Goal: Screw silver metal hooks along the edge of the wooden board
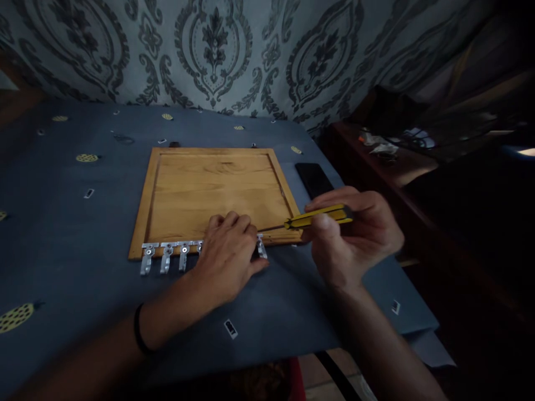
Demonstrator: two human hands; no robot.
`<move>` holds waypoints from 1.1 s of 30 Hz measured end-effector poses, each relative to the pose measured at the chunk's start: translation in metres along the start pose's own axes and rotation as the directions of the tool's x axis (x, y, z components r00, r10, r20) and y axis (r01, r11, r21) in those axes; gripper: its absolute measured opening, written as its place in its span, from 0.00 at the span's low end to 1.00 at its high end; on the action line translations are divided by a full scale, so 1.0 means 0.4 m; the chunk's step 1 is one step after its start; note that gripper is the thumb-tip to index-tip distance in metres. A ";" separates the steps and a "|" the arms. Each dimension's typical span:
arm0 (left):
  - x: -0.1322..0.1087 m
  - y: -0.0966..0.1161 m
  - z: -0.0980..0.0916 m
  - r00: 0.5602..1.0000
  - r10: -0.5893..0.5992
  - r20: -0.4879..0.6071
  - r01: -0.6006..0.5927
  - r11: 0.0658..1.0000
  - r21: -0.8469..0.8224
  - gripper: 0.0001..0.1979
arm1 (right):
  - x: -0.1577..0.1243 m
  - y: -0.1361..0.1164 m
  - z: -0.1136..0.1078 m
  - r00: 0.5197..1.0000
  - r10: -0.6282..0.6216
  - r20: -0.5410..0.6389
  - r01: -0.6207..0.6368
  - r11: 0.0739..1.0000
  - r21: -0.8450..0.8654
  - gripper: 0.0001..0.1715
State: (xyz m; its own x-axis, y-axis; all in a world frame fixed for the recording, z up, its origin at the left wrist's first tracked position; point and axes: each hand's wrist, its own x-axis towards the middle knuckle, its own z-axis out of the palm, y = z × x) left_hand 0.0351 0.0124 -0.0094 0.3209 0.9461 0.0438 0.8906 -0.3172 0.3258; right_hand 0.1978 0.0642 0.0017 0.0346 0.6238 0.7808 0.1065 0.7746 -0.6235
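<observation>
A framed wooden board (217, 189) lies flat on the cloth-covered table. Along its near edge sits a row of silver metal hooks (184, 255), some hidden under my left hand (228, 253). That hand is closed over the edge, its thumb and index finger around the metal hook (261, 247) at the row's right end; its fingertips are partly hidden. My right hand (355, 239) grips a yellow-and-black screwdriver (320, 217) by the handle. The shaft points left, and its tip ends beside my left fingers, near that hook. Whether it touches a screw I cannot tell.
A black phone (314, 179) lies right of the board on the blue tablecloth (83, 234). Patterned fabric (213, 50) hangs behind the table. At the right, a dark red surface (376, 159) holds cluttered items in shadow.
</observation>
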 end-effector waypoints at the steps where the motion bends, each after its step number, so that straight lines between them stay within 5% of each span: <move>1: 0.000 0.000 0.000 1.000 0.002 -0.004 -0.002 1.000 0.000 0.18 | -0.001 0.000 -0.001 0.999 -0.009 -0.038 0.009 1.000 -0.006 0.14; 4: -0.002 0.000 0.001 1.000 0.012 -0.012 -0.012 1.000 -0.001 0.18 | 0.000 -0.002 -0.006 0.997 0.012 -0.075 -0.015 0.999 -0.041 0.13; 14: -0.002 0.002 0.001 1.000 -0.001 -0.006 0.001 1.000 0.000 0.19 | 0.002 -0.015 -0.004 0.986 0.151 0.070 -0.148 0.988 -0.036 0.15; 25: -0.001 0.007 -0.008 0.999 -0.019 0.042 0.019 1.000 0.002 0.20 | 0.006 -0.015 -0.002 0.979 0.151 0.135 -0.148 0.989 -0.028 0.14; 33: 0.000 0.005 -0.003 1.000 0.000 0.005 0.000 1.000 0.005 0.20 | 0.020 -0.014 -0.038 0.900 0.211 0.380 -0.248 0.967 0.052 0.10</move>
State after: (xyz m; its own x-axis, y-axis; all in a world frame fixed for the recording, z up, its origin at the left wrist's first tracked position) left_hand 0.0364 0.0117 -0.0074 0.3224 0.9458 0.0394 0.8921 -0.3175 0.3214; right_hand 0.2126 0.0631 0.0121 -0.3245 0.7647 0.5567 0.0422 0.5997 -0.7991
